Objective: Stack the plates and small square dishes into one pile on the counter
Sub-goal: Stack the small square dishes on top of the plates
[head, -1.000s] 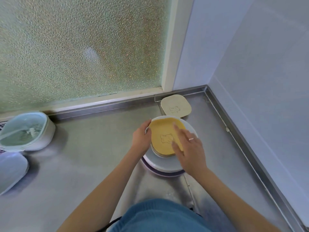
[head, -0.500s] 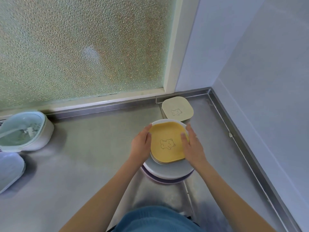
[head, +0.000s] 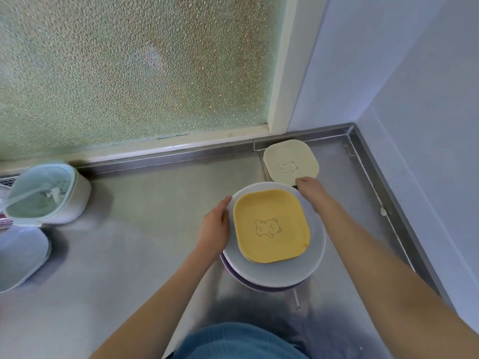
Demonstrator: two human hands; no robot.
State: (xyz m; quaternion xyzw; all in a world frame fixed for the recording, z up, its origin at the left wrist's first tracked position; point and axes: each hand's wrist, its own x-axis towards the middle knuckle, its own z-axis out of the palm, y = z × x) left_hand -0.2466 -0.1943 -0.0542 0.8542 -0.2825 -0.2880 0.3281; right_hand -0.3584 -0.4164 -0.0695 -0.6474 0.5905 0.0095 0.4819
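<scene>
Head view. Steel counter (head: 134,255), corner at 1 o'clock under a frosted window (head: 129,68).

Pile sits just right of centre: yellow dish (head: 270,226), bear print up, on top of a white plate (head: 298,270); a purple rim (head: 248,282) shows beneath at the pile's 6 o'clock. More square dishes seem nested under the yellow one; count not readable.

Left hand (head: 213,230) at the pile's 9 o'clock. Fingers together and gently bent, lying against the white plate's rim. Touching the plate, apart from the yellow dish.

Cream dish (head: 290,161) lies alone on the counter at the pile's 1 o'clock, in the corner, flat, bear print up. Its near edge is just beside the white plate's far rim.

Right hand (head: 312,193) at the pile's 1 o'clock, reaching over the plate's far-right rim. Fingertips meet the cream dish's near edge at its 5 o'clock. Fingers point away from the camera; grip cannot be told, whether pinching or only touching.

Around: mint lidded container (head: 46,195) at 9 o'clock by the window sill; white lid-like piece (head: 20,257) below it at the frame edge. Both well apart from the pile. Blue clothing (head: 233,342) at 6 o'clock.
</scene>
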